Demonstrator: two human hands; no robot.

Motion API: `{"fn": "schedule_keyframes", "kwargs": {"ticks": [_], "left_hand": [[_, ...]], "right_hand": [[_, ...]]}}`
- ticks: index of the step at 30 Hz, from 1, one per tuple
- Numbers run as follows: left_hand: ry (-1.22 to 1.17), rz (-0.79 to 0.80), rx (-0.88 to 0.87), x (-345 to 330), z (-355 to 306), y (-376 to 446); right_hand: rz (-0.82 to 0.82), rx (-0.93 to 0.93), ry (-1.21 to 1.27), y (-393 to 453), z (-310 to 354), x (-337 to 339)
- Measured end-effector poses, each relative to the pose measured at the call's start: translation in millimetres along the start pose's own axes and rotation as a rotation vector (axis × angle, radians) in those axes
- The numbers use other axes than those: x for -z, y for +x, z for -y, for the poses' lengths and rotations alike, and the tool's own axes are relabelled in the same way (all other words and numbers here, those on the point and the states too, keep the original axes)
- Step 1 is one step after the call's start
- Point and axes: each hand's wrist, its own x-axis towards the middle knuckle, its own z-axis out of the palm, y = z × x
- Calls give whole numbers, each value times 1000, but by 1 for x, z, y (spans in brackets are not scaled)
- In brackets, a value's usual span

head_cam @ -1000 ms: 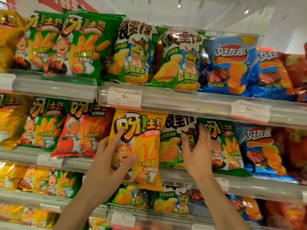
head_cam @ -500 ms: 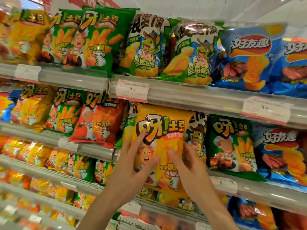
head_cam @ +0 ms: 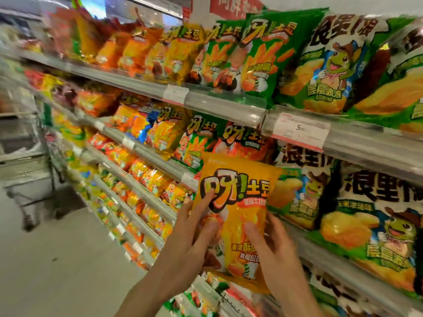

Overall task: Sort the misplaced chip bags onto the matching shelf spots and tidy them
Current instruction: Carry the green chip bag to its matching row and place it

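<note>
Along the snack shelves (head_cam: pixel 225 106), both hands, left hand (head_cam: pixel 192 234) and right hand (head_cam: pixel 272 243), grasp the yellow chip bag (head_cam: pixel 238 216) before the green bags (head_cam: pixel 304 193); it should probably travel upright toward matching yellow bags (head_cam: pixel 169 131).

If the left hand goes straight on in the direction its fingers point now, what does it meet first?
The left hand already holds the yellow chip bag, fingers pointing up and right. Beyond it, probably the red-orange bag on the middle shelf; depth is unclear.

- left hand (head_cam: pixel 192 234): raised, forearm angled up-right, fingers spread, gripping yellow chip bag (head_cam: pixel 238 216)
- right hand (head_cam: pixel 272 248): opposite, fingers curled on same bag
</note>
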Motion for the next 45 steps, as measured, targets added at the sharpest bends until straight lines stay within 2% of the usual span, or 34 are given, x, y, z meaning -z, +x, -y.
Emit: {"fn": "schedule_keyframes", "kwargs": {"ticks": [7,13,21,27,34,38,45], "left_hand": [[44,-137,9,122,59,23],[48,-227,51,223,123,52],[63,-324,76,309,186,102],[79,-299,50,358,233,172],[127,-268,37,412,276,275],[69,-234,10,436,298,315],[-84,-36,-37,455,329,376]], "right_hand": [[105,1,-58,49,17,-132],[199,-8,12,93,25,-251],[290,30,28,166,30,-363],[321,21,46,242,28,-425],[202,39,79,331,46,-495],[153,62,50,367,50,-524],[0,71,-16,396,49,-544]]}}
